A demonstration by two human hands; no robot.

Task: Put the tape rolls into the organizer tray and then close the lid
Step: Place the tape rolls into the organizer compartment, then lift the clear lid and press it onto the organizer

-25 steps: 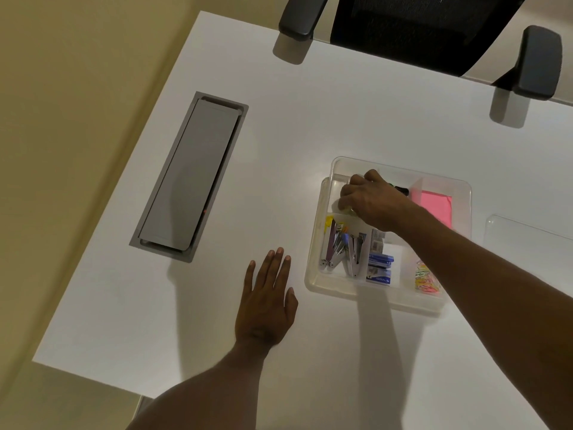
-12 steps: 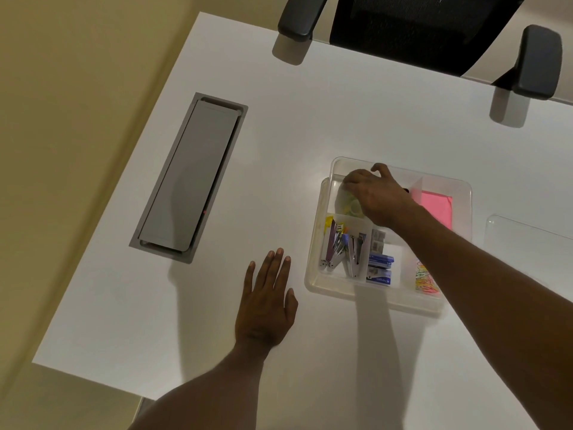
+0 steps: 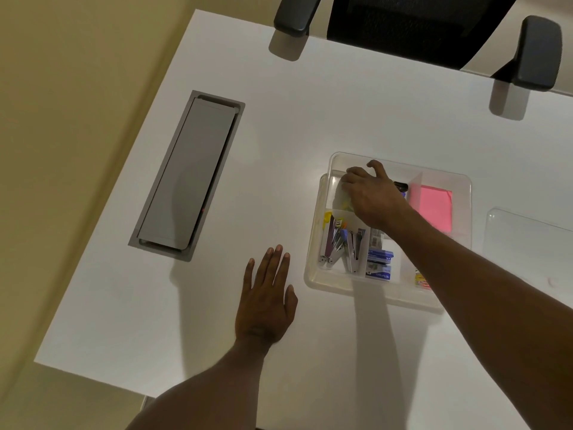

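Tape roll (image 3: 346,202), possibly more than one, seen dimly in organizer tray (image 3: 316,243) far-left compartment under right hand (image 3: 373,197); grip unclear. Left hand (image 3: 266,301) spread flat left of tray. Lid (image 3: 527,234) laid right of tray, closing not yet done.

Desk (image 3: 341,113) white. Tray (image 3: 313,274) clear. Pad (image 3: 432,206) pink. Boxes (image 3: 379,263) blue. Staplers (image 3: 338,243) silver, yellow beside. Hatch (image 3: 189,172) grey. Chair (image 3: 418,23) black. Lid (image 3: 527,234) clear. Wall (image 3: 62,119) beige.

Your right hand (image 3: 370,193) fills far-left compartment of clear plastic organizer tray (image 3: 313,274). White bench (image 3: 310,113) bare beyond tray; clear flat lid (image 3: 527,234) lies right of tray.
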